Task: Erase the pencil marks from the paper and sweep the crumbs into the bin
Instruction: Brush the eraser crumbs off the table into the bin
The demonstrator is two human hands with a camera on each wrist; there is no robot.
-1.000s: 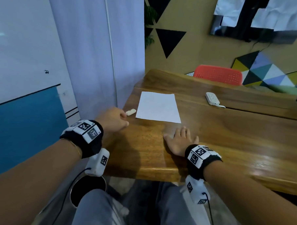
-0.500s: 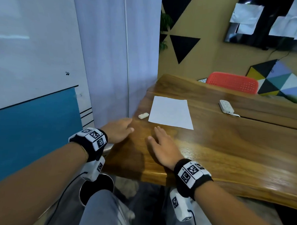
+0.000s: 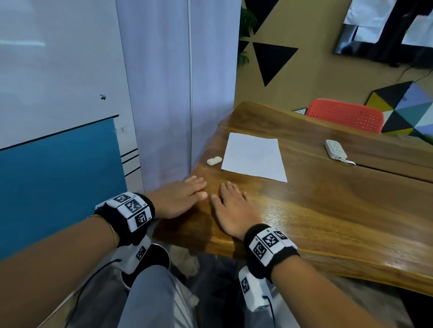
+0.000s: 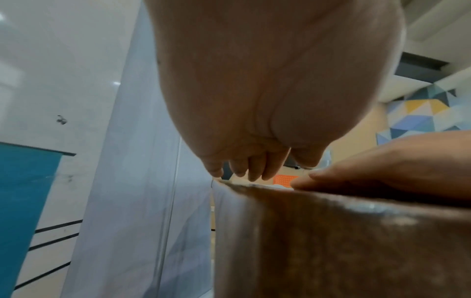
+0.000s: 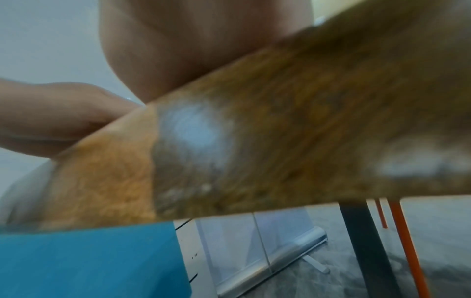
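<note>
While both palms lie flat on the table [image 3: 332, 218], the right hand [image 3: 235, 211] has slid to the left along the near edge, and now its spread fingers are just beside the left hand [image 3: 179, 199]. The left hand, which was curled close to the eraser [image 3: 214, 160] a moment ago, is now opened, with fingers straight and close together, and it rests at the table's left corner. Neither hand holds anything. In the left wrist view the fingertips of this hand hang just over the table edge, with the other hand lying beside them.

Farther out, the eraser is lying free on the wood, just beside the left edge of the paper [image 3: 254, 155]. The paper is flat and looks blank from here; any pencil marks are too faint to see. Crumbs I cannot see either. A dark round opening, probably the bin [image 3: 156, 258], is below the left wrist, under the table corner.

I judge that erasing is finished and the right hand is sweeping crumbs toward the corner, where the left hand waits to guide them down into the bin.
</note>
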